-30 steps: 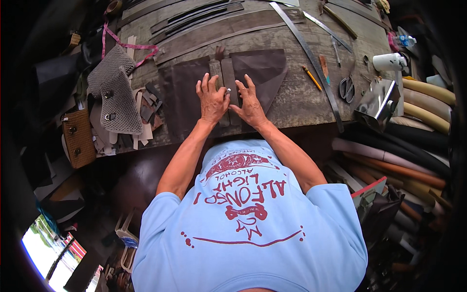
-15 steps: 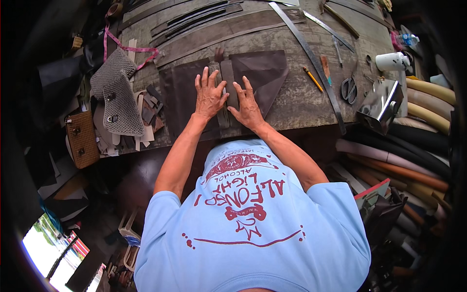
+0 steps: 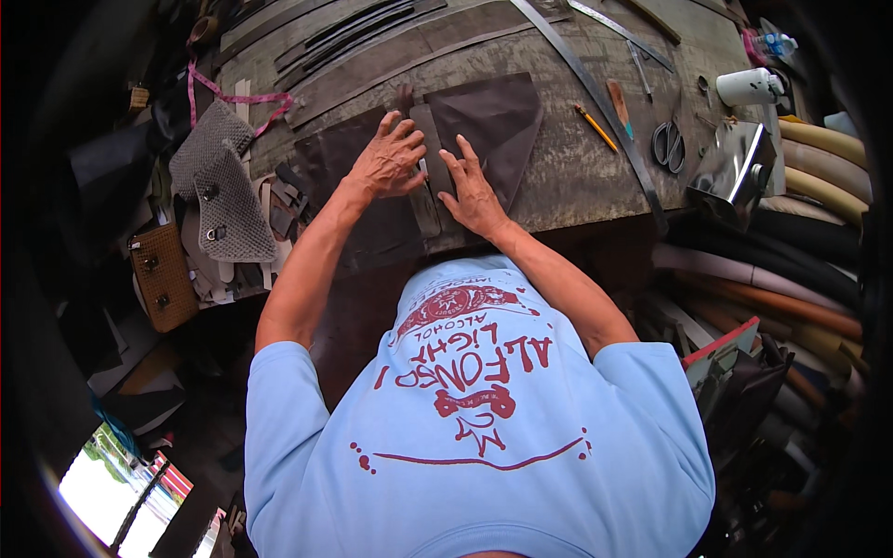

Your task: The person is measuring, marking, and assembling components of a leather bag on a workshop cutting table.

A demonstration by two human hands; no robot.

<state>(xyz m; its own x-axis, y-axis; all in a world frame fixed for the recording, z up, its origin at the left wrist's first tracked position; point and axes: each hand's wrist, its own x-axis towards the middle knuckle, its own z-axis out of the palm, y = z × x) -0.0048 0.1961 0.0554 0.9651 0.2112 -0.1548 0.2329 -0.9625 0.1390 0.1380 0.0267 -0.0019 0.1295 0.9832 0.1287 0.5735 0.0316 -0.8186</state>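
Dark brown sheet material (image 3: 493, 112), which looks like leather, lies at the table's front edge, with a narrower brown strip (image 3: 424, 130) running toward me down its middle. On the left piece rests my left hand (image 3: 386, 158), its fingers bent and apart, fingertips near the strip. A small pale sliver (image 3: 423, 171) shows beside its fingers; I cannot make out what it is. My right hand (image 3: 474, 195) lies open at the strip's right side, fingers stretched forward and thumb toward the strip. The palms hide part of the brown pieces.
Right of the pieces lie a yellow pencil (image 3: 595, 128), a long metal ruler (image 3: 605, 102) and black-handled scissors (image 3: 668, 147). A white bottle (image 3: 749, 87) and shiny metal box (image 3: 732, 175) stand farther right, beside rolled material (image 3: 823, 167). Woven grey pieces (image 3: 228, 186) and scraps sit left.
My left hand has gone from flat, spread fingers to bent ones, and its forearm has swung outward to the left. My right hand stays by the strip. The whole view has shifted slightly.
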